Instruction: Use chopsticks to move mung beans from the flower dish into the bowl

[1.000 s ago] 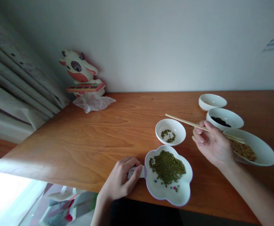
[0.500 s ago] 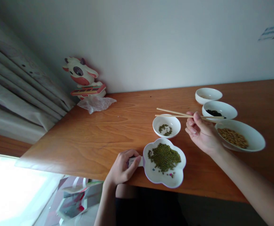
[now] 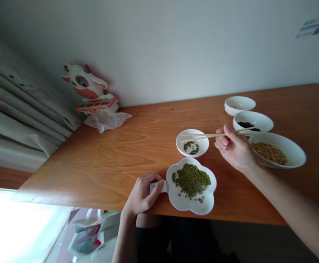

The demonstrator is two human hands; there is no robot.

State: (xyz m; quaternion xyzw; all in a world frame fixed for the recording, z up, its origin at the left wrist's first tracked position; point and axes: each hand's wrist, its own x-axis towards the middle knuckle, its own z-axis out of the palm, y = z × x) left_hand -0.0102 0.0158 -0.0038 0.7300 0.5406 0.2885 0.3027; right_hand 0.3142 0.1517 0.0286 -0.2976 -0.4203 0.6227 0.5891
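Clock positions are read about the dish. The table bears a cow toy between ten and eleven o'clock, with a crumpled bag at its base. The dish, scalloped, lies by the near edge, its handle at nine o'clock. The tan-bean bowl stands at two o'clock, the dark-bean bowl between one and two, the far bowl at one, and the small bowl at twelve, just beyond the dish. The left hand, at nine, grips the handle. The right hand, between one and two, grasps two chopsticks; their tips lie over the small bowl, contact uncertain. Green beans are heaped in the dish; a few others are scattered in the small bowl.
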